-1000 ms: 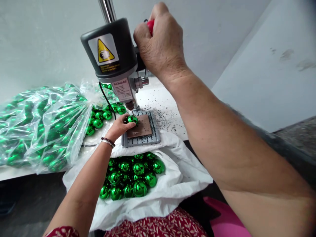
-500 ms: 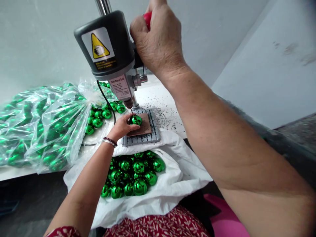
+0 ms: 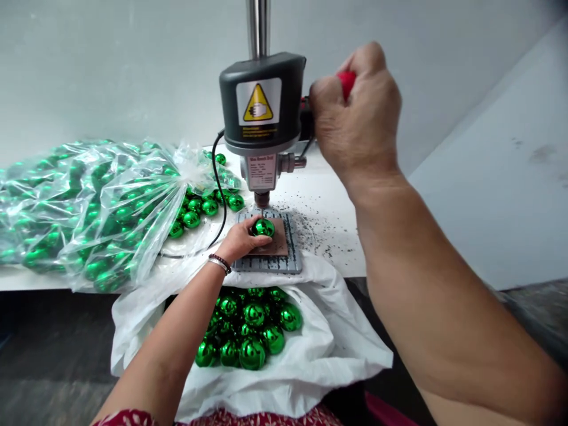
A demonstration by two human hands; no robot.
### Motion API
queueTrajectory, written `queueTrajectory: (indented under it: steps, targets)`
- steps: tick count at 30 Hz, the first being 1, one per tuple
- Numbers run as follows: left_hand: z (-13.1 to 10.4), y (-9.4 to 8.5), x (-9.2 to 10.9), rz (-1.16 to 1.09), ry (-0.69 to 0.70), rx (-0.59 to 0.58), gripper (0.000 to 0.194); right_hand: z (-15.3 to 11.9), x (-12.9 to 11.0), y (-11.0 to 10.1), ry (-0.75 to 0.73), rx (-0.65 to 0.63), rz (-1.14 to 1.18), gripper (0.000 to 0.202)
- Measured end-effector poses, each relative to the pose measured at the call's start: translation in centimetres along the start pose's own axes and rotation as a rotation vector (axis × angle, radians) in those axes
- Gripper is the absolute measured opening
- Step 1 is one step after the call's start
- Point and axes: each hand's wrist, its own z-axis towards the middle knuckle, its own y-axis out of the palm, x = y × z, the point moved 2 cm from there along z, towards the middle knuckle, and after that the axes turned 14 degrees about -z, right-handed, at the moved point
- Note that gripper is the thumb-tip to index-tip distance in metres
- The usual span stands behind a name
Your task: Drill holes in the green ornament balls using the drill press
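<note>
One ball (image 3: 265, 229) is pinched in the left hand (image 3: 238, 240); the bit (image 3: 262, 213) just above, nearer the ball's left side a moment ago, now looks centred, seemingly aligned. Right hand (image 3: 361, 118) grips the red handle (image 3: 347, 84).

We've got a white table (image 3: 344, 260): clear bag (image 3: 102, 213) on left, loose green balls (image 3: 210, 207) by its neck, drill base (image 3: 294, 255), dark shavings (image 3: 313, 222) right of base.
</note>
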Motion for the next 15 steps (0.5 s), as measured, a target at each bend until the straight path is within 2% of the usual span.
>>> queueTrajectory:
  steps: [4, 8, 10, 15]
  targets:
    - [-0.2, -0.1, 0.0, 0.067, 0.021, -0.002, 0.069, -1.3, 0.0, -1.5, -0.066, -0.034, -0.081, 0.020]
    - [-0.2, -0.1, -0.2, 0.090, 0.039, 0.002, 0.070, -2.1, -0.6, -3.0, -0.056, -0.209, -0.284, 0.014]
    - [-0.1, -0.1, -0.3, 0.093, 0.029, -0.001, 0.074, -2.4, -0.8, -3.4, -0.041, -0.249, -0.349, 0.013]
    - [0.0, -0.1, -0.4, 0.120, 0.023, -0.007, 0.078, -3.6, 0.4, -2.9, -0.074, -0.173, -0.264, 0.013]
